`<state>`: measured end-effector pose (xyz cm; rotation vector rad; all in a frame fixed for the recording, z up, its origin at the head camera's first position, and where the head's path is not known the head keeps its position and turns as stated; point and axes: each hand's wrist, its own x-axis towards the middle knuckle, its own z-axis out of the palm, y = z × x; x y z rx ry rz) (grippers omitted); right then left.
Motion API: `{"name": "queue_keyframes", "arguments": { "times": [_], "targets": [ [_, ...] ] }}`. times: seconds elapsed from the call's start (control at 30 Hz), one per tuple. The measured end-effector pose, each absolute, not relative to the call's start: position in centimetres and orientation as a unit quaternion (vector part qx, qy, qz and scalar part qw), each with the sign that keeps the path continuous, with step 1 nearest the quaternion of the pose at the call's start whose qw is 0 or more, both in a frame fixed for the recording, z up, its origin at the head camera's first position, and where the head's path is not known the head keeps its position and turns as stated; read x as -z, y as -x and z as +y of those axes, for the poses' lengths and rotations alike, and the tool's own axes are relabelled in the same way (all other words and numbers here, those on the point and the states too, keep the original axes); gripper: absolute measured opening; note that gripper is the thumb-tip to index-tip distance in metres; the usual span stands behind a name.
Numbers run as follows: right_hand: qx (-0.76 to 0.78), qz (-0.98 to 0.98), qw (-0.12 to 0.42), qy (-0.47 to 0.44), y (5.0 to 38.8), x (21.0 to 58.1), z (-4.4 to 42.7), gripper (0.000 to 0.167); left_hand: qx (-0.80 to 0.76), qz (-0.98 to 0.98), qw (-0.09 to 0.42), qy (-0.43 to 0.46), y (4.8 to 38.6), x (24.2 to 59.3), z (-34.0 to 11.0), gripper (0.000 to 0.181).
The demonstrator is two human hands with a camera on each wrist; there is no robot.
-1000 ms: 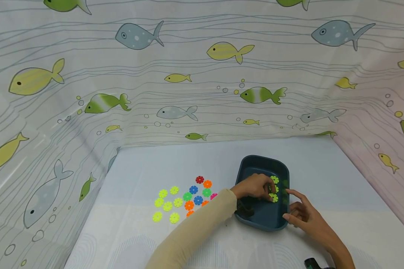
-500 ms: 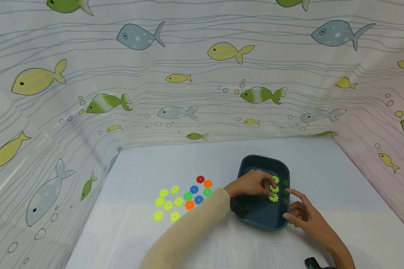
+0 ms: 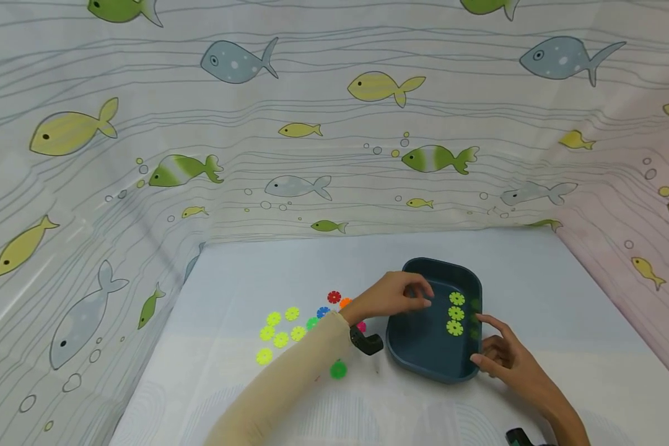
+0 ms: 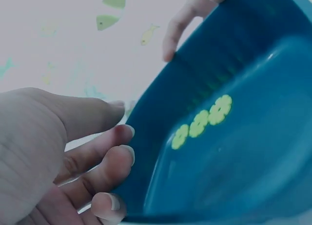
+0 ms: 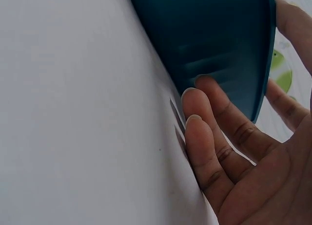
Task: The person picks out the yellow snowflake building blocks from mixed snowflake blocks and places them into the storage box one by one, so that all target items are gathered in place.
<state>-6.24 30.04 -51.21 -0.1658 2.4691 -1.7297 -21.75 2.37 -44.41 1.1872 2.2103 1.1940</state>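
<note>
Yellow-green notched discs (image 3: pixel 281 340) lie scattered on the left of the tabletop (image 3: pixel 290 266); right of them sit a red disc (image 3: pixel 334 297) and a blue disc (image 3: pixel 323 312), near the sleeve (image 3: pixel 279 387); the left hand (image 3: pixel 393 296), its grip released, curves loosely over the left side of a dark blue tray (image 3: pixel 424 359); three matching discs (image 3: pixel 455 313) line up inside, near the right wall; the right hand (image 3: pixel 510 362) rests relaxed fingers against that wall's outside; the discs look light, thin, fairly stiff, perhaps slippery; pinching opposite edges should suit.
</note>
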Motion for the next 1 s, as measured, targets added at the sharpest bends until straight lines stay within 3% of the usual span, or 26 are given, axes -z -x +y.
{"name": "queue_keyframes", "arguments": {
  "times": [0.63,1.0],
  "targets": [
    [0.576,0.812,0.053,0.076,6.1,51.3,30.3,0.075,-0.429,0.823,0.136,-0.347,21.1,45.5,-6.4,0.021],
    [0.578,0.81,0.055,0.083,6.2,51.3,30.5,0.075,-0.438,0.843,0.138,-0.28,20.6,47.3,-11.9,0.022]
  ]
}}
